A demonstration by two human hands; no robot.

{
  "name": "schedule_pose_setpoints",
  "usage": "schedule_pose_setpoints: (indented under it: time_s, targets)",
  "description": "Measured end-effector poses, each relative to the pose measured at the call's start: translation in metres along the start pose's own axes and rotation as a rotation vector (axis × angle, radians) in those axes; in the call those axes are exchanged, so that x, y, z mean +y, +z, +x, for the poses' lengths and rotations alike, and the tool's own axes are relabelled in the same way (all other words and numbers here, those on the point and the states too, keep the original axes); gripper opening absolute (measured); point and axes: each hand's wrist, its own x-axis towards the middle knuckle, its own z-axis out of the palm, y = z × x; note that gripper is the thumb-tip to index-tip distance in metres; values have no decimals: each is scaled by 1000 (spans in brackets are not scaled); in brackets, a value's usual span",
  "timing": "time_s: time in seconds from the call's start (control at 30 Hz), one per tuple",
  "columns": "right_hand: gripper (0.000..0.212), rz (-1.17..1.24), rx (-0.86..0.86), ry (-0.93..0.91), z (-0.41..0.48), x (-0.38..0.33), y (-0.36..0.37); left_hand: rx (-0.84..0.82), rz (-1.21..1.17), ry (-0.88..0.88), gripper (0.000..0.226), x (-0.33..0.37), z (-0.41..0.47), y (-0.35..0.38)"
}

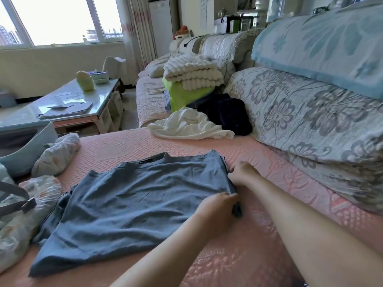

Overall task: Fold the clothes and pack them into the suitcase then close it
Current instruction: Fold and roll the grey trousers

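Your sofa (259, 154), in its pink cover, carries everything. The grey-blue T-shirt (134, 193) lies flat on it, spreading leftward from your fingers. Far to their left sits the open light-blue suitcase (39, 146). Well beyond them lie a crumpled white garment (186, 125) and a dark garment (228, 114). Your left hand (217, 206) and right hand (243, 172) both curl fingers onto the T-shirt's right edge, pinching the fabric.

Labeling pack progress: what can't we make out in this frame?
1. Suitcase, head view: cut off by left edge; contents unseen.
2. Shirt label, head view: too small to read.
3. Dark clothing, head view: too shadowed to identify.
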Motion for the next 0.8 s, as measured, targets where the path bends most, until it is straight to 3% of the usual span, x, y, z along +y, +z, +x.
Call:
schedule_pose_setpoints:
  time_s: [0.2, 0.37, 0.47, 0.57, 0.67, 0.7, 0.73, 0.8]
  targets:
    - [39, 374, 25, 41, -6, -30, -6, 218, -530, -349, 10, -36, -24, -28]
    - [22, 498, 112, -128, -21, -93, -1, 236, -788, -517, 4, -77, -66, -58]
    - [17, 576, 64, -284, -40, -142, 9, 181, -821, -603, 11, -105, -100, -72]
    - [21, 542, -9, -449, -61, -188, 27, 1, -758, -719, 14, -129, -134, -86]
    - [4, 599, -261, -511, -76, -215, 47, -421, -456, -780, 11, -151, -163, -103]
    - [6, 590, -275, -504, -76, -217, 51, -522, -340, -784, 12, -157, -169, -106]
    - [12, 549, -228, -507, -75, -216, 52, -553, -235, -786, 14, -164, -171, -108]
    - [21, 380, -119, -508, -71, -205, 47, -409, -85, -795, 21, -176, -168, -109]
